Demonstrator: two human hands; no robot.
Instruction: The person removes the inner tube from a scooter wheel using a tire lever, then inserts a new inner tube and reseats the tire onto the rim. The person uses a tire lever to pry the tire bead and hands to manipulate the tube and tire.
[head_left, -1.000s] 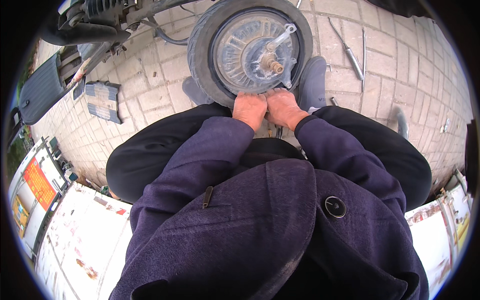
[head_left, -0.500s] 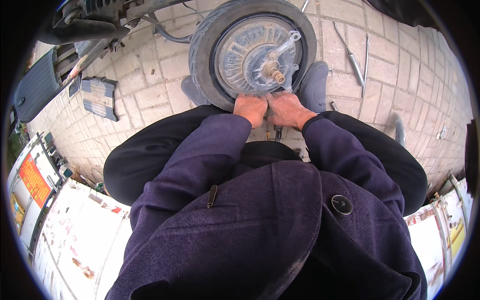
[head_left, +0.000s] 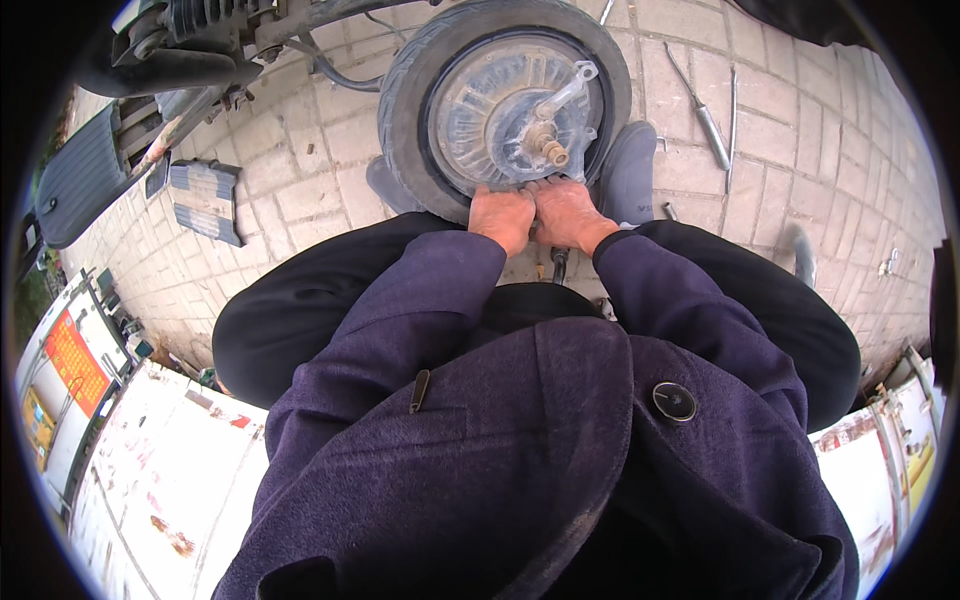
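A scooter wheel with a black tyre (head_left: 405, 105) stands tilted between my feet, its dusty metal hub motor (head_left: 478, 115) facing up. From the hub sticks out a brass-coloured threaded axle (head_left: 548, 150), with a metal arm (head_left: 570, 92) beside it. My left hand (head_left: 503, 215) is closed on the near edge of the tyre. Right beside it, almost touching, my right hand (head_left: 570, 212) is closed on the same edge, below the axle. The fingertips of both hands are mostly hidden against the tyre.
Right of the wheel, a long thin tool with a thick handle (head_left: 712, 138) and a metal rod (head_left: 733, 125) lie on the paving. A scooter frame (head_left: 190, 65) fills the upper left, near a ribbed dark mat piece (head_left: 205, 200). My grey shoes (head_left: 628, 175) flank the wheel.
My right hand has shifted slightly left along the tyre edge, nearer the left one. The wheel stays in nearly the same place; the view has tilted a little.
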